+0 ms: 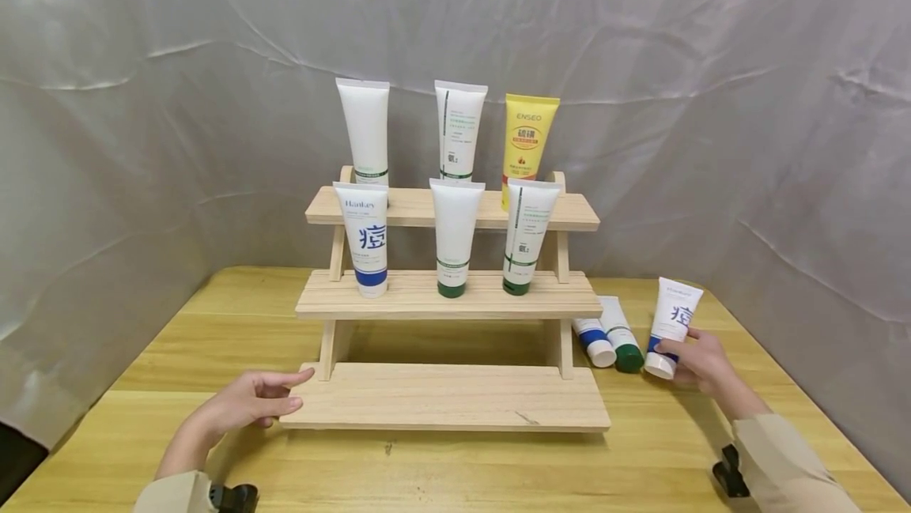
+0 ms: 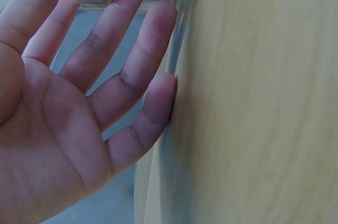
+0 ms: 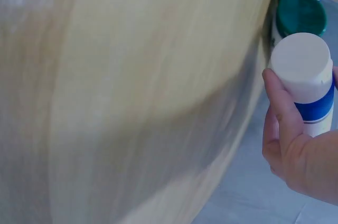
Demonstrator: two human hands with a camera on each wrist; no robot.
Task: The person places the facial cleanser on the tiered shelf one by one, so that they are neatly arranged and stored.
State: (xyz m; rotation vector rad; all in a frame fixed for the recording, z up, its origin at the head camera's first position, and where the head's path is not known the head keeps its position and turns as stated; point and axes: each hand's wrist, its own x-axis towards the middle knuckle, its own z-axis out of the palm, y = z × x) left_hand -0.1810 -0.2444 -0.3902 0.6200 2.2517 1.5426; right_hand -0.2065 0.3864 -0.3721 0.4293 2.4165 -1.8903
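In the head view my right hand (image 1: 701,363) pinches a white squeeze tube with a blue band (image 1: 672,323) near its cap. The tube leans, cap end down, at the table's right side. From the right wrist, its white cap (image 3: 301,60) shows between thumb and fingers. Two more tubes lie just left of it, one with a green cap (image 1: 628,356), the other with a blue band and white cap (image 1: 596,343). My left hand (image 1: 245,401) grips the left end of the bottom board of a three-tier wooden display stand (image 1: 455,398), thumb and fingers around its edge.
Three tubes stand on the top tier, including a yellow tube (image 1: 528,141). On the middle tier stand a blue-banded tube (image 1: 366,244) and two green-capped ones. A grey curtain (image 1: 455,15) hangs behind the wooden table (image 1: 427,469).
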